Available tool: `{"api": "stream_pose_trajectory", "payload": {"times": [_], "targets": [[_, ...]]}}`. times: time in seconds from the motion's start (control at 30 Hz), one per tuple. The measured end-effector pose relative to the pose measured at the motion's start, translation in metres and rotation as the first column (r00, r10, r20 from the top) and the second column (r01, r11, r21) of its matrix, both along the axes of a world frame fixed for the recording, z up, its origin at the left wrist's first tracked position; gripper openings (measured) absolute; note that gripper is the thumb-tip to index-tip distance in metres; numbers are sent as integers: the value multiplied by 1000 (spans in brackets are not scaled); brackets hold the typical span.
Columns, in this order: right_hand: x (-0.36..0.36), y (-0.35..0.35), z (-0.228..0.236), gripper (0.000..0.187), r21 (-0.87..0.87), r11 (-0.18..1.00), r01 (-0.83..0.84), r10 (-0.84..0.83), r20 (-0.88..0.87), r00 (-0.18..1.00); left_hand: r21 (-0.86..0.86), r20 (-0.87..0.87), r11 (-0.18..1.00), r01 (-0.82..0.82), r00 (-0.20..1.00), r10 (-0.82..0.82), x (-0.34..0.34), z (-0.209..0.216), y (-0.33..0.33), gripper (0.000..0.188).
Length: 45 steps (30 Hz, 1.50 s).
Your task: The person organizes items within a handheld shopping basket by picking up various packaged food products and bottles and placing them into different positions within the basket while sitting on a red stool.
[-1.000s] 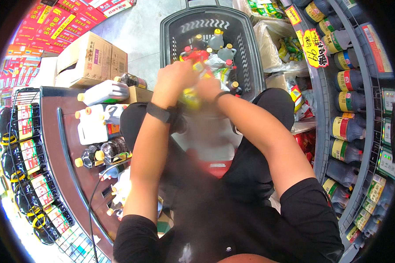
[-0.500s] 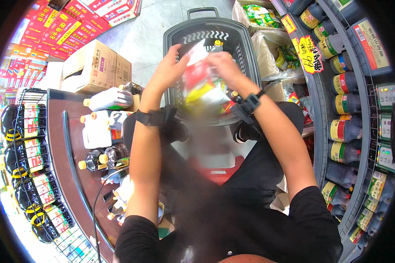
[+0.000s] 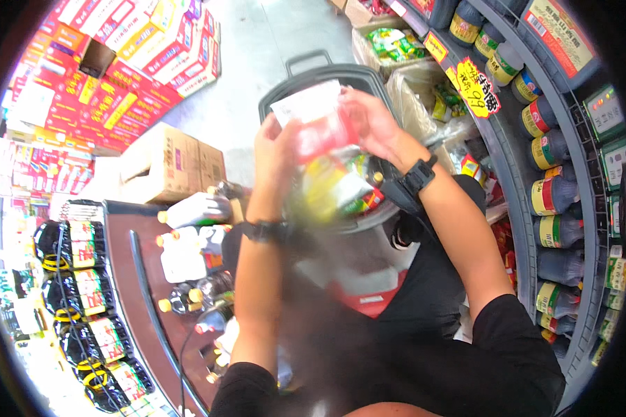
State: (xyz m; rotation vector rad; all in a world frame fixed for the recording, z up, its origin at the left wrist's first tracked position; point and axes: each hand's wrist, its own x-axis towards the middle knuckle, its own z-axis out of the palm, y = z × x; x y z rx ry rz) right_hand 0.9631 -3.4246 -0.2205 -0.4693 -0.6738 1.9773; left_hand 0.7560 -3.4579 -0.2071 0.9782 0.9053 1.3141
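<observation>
Over a dark grey plastic basket [image 3: 275,97], a red and white packet [image 3: 325,137] hangs between my two hands, slightly blurred. My left hand [image 3: 275,153] is closed on the packet's left edge, with the thumb on its face. Gripping its upper right side is my right hand [image 3: 372,124], fingers bent around it. Below the packet, a smeared yellow packet [image 3: 320,186] and a white packet [image 3: 350,187] lie in the basket's near end. The packet and my hands hide much of the basket's inside.
On my left, bottles [image 3: 198,208] and white jugs [image 3: 182,260] stand by a brown counter [image 3: 142,278], with a cardboard box [image 3: 170,163] beyond. Shelves of dark sauce bottles [image 3: 555,197] line my right. Open bags of packets [image 3: 435,104] stand beside the basket.
The view has swung, so the shelves and counter sit differently. The packet shows its red and white face more plainly now, still held by both hands above the basket.
</observation>
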Motion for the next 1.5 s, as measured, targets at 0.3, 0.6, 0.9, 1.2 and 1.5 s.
{"api": "stream_pose_trajectory", "payload": {"times": [0.3,0.6,0.9,1.2,1.5], "targets": [[-3,-13,20,32,119,991,-63,10,398,918,-182,-229,981,67,967,-109,-13,16,-27,28],[13,-14,38,29,280,835,-474,44,825,564,-162,-349,941,296,875,-336,-19,4,-18,27],[7,-14,26,30,279,953,116,-213,349,913,-204,322,943,264,927,-190,-5,7,-12,38],[-5,-4,10,34,182,981,74,-130,318,939,-78,51,997,29,998,-26,-18,-19,1,26],[-10,-4,-4,23,364,931,10,-183,443,878,-77,-125,997,6,992,-15,-28,-20,2,33]]}}
